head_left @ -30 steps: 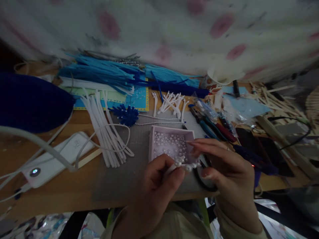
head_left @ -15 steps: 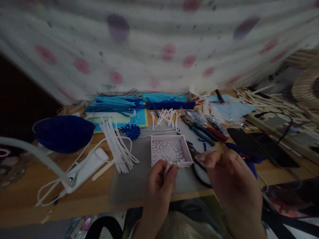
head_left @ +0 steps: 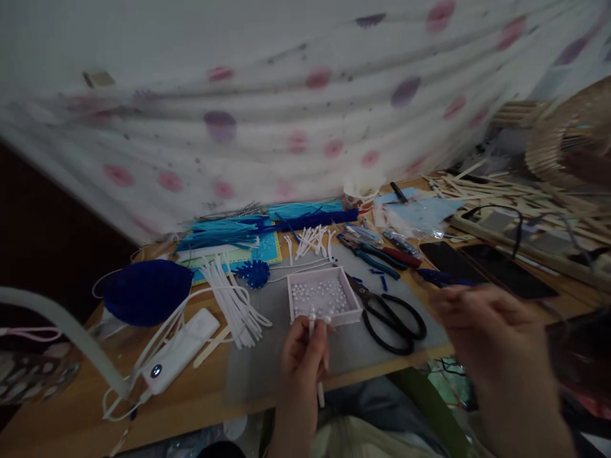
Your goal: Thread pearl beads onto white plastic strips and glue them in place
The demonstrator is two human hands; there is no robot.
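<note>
My left hand (head_left: pixel 305 356) is closed in a pinch on a white pipe cleaner (head_left: pixel 321 395), whose lower end sticks out below the palm. White pearl beads (head_left: pixel 313 313) show at its upper end, just above my thumb and fingertip. Right behind them stands a small pale box (head_left: pixel 359 312) of loose pearl beads (head_left: pixel 305 294). Off to the right, my right hand (head_left: pixel 496 337) is raised over the table edge, slightly blurred, with thumb and fingers pinched together; whatever they hold is too small to make out. Black-handled scissors (head_left: pixel 389 321) lie between the box and my right hand.
White pipe cleaners (head_left: pixel 236 305) and a white power bank (head_left: pixel 184 350) lie left. Bead-tipped white pieces (head_left: pixel 312 242), blue pipe cleaners (head_left: pixel 219 230) and pliers (head_left: pixel 377 259) lie behind the box. Phones (head_left: pixel 508 270) rest right; a lamp arm (head_left: pixel 62 318) curves in at left.
My right hand has moved away to the right from near the box, uncovering the scissors. My left hand stays by the box, still pinching the pipe cleaner. The camera view has tilted up.
</note>
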